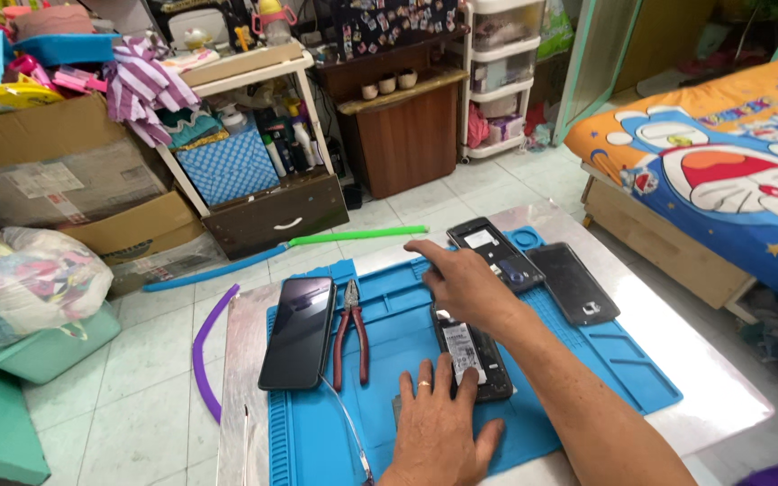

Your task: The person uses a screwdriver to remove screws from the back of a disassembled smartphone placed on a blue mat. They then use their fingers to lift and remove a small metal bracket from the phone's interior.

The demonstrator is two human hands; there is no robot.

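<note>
Head view: a low metal-topped table (731, 396) carries one blue silicone repair mat (407, 342). On and about the mat lie four phones or phone parts. One dark smartphone (298, 331) lies screen up at the mat's left edge, intact. One opened phone (472, 353), back cover off so that its battery and label show, lies near the middle of the mat. One more opened phone body (494, 253) lies at the mat's far edge, with its inner frame showing. One black back cover or phone (574, 283) lies face down just beside it on the right.

One pair of red-handled pliers (351, 331) lies between the intact smartphone and the opened phone, jaws pointing away from the person. A thin pair of tweezers or wire (346, 425) lies on the mat near the front left; it is too thin to tell which.

The left hand (434, 425), with one ring on a finger, rests flat on the mat, fingers spread and straight, gripping nothing; its fingertips touch the near end of the opened phone in the middle. The right hand (464, 279) reaches across above that phone, palm down, fingers loosely extended towards the left, holding nothing that can be seen.

On the tiled floor beyond the table lie one green stick (362, 237) and one purple curved hoop piece (207, 346). One cardboard box (56, 171) stands at left, and one bed with a cartoon sheet (722, 153) at right.
</note>
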